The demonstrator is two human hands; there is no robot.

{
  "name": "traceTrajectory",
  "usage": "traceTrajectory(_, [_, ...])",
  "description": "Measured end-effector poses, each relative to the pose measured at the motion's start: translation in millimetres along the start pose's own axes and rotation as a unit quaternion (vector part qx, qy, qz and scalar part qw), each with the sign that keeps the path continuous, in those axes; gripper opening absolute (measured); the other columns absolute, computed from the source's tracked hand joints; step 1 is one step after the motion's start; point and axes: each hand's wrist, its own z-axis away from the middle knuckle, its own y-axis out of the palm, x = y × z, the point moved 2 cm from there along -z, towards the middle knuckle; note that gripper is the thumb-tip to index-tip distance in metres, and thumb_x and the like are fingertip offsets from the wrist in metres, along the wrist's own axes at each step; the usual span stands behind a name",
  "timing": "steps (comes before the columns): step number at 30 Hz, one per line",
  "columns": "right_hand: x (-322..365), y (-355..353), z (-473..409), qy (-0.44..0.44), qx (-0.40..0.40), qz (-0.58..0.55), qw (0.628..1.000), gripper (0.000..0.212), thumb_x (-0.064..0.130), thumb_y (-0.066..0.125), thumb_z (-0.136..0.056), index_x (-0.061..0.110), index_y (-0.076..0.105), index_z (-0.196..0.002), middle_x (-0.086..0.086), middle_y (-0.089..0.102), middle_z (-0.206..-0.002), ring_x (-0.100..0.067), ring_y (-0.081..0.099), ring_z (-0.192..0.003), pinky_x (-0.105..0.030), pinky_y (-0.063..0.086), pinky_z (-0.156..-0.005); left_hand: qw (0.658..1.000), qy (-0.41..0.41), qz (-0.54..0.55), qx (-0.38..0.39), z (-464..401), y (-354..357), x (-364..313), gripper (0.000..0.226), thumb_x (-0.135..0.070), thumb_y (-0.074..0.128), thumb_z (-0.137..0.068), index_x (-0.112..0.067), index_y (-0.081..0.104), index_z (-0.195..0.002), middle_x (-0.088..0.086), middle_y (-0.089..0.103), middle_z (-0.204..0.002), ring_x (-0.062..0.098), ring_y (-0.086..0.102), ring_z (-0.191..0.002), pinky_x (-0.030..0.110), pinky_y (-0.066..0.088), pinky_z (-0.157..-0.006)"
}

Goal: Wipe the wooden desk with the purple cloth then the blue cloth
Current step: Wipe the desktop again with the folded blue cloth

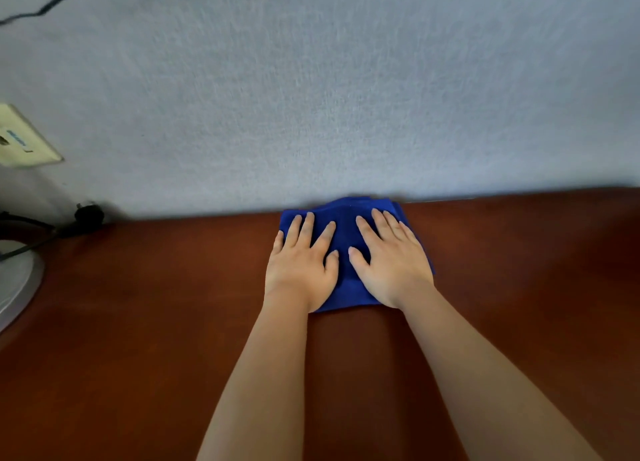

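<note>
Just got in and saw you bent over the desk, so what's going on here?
A person is wiping the wooden desk with a blue cloth. The left hand and the right hand both lie flat on it, fingers straight, pressing it down side by side. The cloth sits at the far edge of the desk, right against the wall. No purple cloth is in view.

We see an office or home study: a reddish-brown wooden desk (138, 322) against a pale blue textured wall (311, 96) with a cream wall socket plate (20, 138).
</note>
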Motion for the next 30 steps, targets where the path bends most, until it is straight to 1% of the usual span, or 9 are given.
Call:
traceTrajectory(6, [-6.3,-0.4,-27.7,-0.003,0.004,0.009,1.0,0.061,0.049,0.022,-0.1,0.024,0.007,-0.154,-0.004,-0.001,-0.162,-0.016,-0.006,-0.148,-0.031,-0.005,-0.119,1.0,-0.006,0.0,0.0,-26.9,-0.6,3.0,0.055,-0.043,0.018,-0.103,-0.033,0.002,-0.154,0.002,-0.008,-0.162,0.017,-0.013,-0.148,0.039,-0.005,-0.121])
traceTrajectory(11, [-3.6,-2.1,-4.9,-0.008,0.008,0.013,1.0,0.061,0.049,0.022,-0.101,0.023,0.007,-0.154,-0.005,-0.002,-0.162,-0.016,-0.006,-0.148,-0.031,-0.005,-0.119,1.0,-0.011,0.004,0.006,-4.0,0.5,-1.6,0.055,-0.043,0.017,-0.103,-0.032,0.001,-0.154,0.002,-0.009,-0.162,0.017,-0.013,-0.148,0.039,-0.005,-0.12])
traceTrajectory(25, [23.1,-1.6,170.6,0.012,0.007,0.011,1.0,0.062,0.049,0.021,-0.101,0.022,0.006,-0.155,-0.003,-0.002,-0.162,-0.017,-0.005,-0.148,-0.031,-0.005,-0.118,1.0,0.011,0.008,0.015,165.2,10.7,-32.2,0.055,-0.044,0.016,-0.103,-0.032,0.0,-0.154,0.001,-0.01,-0.162,0.019,-0.014,-0.148,0.039,-0.006,-0.12])
traceTrajectory(30, [28.9,1.0,206.9,0.021,0.006,0.016,1.0,0.062,0.049,0.02,-0.101,0.022,0.004,-0.155,-0.003,-0.003,-0.162,-0.017,-0.006,-0.148,-0.032,-0.005,-0.118,1.0,0.017,0.004,0.016,197.9,15.6,-35.8,0.054,-0.044,0.015,-0.103,-0.033,-0.001,-0.154,0.0,-0.012,-0.162,0.019,-0.015,-0.148,0.039,-0.006,-0.121])
